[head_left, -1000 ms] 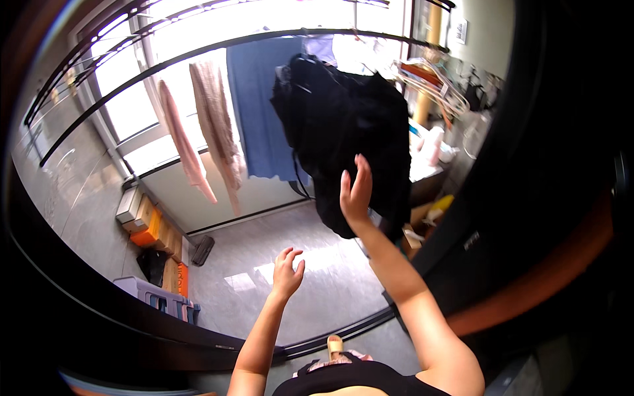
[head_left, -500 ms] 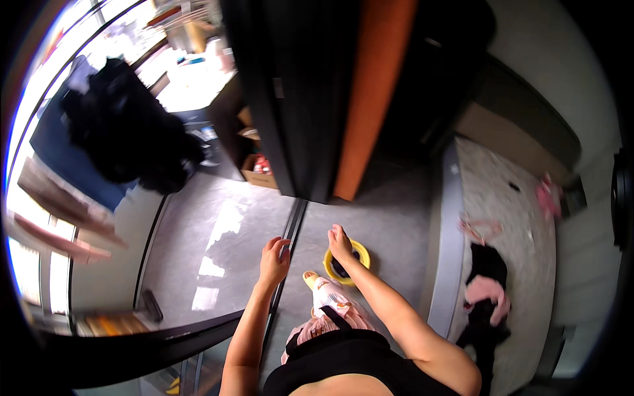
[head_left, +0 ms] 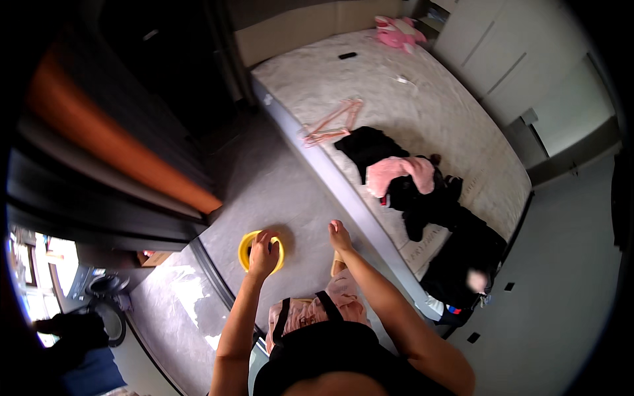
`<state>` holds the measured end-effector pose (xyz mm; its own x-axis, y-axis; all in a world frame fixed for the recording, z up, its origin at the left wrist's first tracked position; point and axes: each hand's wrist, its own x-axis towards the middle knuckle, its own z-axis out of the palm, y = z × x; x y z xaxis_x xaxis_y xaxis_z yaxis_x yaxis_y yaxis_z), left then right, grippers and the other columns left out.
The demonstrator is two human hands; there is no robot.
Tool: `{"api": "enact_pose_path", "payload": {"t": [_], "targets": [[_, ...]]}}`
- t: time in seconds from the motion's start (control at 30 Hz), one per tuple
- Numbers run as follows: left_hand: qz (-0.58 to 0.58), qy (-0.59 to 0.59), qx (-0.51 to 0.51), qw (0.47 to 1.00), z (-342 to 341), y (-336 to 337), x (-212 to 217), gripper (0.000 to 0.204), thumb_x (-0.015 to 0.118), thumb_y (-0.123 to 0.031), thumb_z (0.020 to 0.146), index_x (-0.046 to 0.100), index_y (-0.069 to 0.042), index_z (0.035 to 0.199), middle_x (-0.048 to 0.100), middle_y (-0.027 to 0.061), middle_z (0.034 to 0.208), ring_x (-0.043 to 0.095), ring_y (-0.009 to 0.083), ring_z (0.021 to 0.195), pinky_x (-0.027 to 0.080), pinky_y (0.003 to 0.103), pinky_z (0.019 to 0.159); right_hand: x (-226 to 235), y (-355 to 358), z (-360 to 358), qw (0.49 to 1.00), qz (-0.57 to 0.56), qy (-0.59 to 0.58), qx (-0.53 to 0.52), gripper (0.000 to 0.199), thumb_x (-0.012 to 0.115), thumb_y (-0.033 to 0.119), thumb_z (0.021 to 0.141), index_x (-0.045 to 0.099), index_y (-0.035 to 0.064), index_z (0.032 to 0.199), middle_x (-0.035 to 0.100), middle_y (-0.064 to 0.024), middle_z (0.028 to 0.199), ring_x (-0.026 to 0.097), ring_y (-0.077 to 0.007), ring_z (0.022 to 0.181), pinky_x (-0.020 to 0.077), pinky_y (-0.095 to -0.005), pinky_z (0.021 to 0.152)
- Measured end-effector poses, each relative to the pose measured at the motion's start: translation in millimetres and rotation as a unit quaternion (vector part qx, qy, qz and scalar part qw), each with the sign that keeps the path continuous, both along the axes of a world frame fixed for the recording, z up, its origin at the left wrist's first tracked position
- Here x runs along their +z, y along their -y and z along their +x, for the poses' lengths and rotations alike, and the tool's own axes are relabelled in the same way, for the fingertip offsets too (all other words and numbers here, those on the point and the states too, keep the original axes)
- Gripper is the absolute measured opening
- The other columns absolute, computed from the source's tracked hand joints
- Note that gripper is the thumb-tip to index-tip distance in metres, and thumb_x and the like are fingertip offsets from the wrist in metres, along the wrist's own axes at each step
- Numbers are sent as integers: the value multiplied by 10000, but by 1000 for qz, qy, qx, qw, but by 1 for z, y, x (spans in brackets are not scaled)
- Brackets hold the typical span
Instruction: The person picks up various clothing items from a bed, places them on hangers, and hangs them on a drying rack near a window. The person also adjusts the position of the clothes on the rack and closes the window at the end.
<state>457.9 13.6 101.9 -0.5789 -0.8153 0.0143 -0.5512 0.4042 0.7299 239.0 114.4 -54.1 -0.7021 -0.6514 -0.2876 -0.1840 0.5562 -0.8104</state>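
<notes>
The left hand (head_left: pixel 263 256) hangs empty, fingers parted, over the yellow basin (head_left: pixel 242 251) on the left; whether the right hand (head_left: pixel 339 237), near the bed (head_left: pixel 310 79) on the right, is open, I cannot tell.

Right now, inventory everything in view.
Mattress: one, beige, centre-right
Hangers: count unclear, pink, mattress's left edge
Clothes: several, black and pink, on mattress
Small slab: one, black, on mattress
Soft item: one, pink, mattress's far end
Cabinet: one, grey, upper right
Panel: one, orange, left
Basin: one, yellow, floor
Slipper: one, yellowish, below right hand
Round-doored machine: one, dark, lower left
Hanging garments: two, black and blue, lower left
Left hand: one, bare, overlapping basin
Right hand: one, bare, basin's right
</notes>
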Motion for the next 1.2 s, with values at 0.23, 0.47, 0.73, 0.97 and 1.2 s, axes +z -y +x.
{"api": "enact_pose_path", "payload": {"t": [0.23,0.47,0.73,0.97,1.2], "targets": [[41,-5,-94,995,-167,-15,-21,246,586,-63,760,604,-68,1006,544,183,1119,509,345,1057,412,397,914,-35,-44,-211,991,53,-76,-97,308,487,288,852,585,44,1012,629,-167,936,607,-300,878,468,-365,769],[99,48,-73,991,-223,-6,-40,246,588,-80,762,603,-75,1008,543,171,1131,503,343,1069,414,395,912,-44,28,-350,986,-159,25,-34,400,554,286,830,550,25,1133,573,-190,1122,529,-306,1076,421,-354,901],[99,88,34,991,-202,11,-37,237,580,-78,767,606,-68,1003,575,142,1077,519,318,1046,419,377,897,23,136,-368,949,266,-143,89,835,702,454,699,243,290,1378,232,-267,1393,500,-454,1074,447,-509,860],[111,98,49,988,-183,28,-40,223,570,-86,775,609,-72,994,593,138,1046,530,318,1034,429,380,884,-29,149,-460,952,-138,-37,-272,519,653,336,805,481,42,1197,538,-118,1162,569,-283,965,496,-411,785],[79,47,32,995,-193,44,-41,270,560,-74,764,588,-66,1032,580,163,1050,552,330,975,451,384,847,182,148,-463,852,-430,170,-246,380,601,244,853,480,74,1170,555,-67,1126,559,-198,970,483,-361,776]]}}
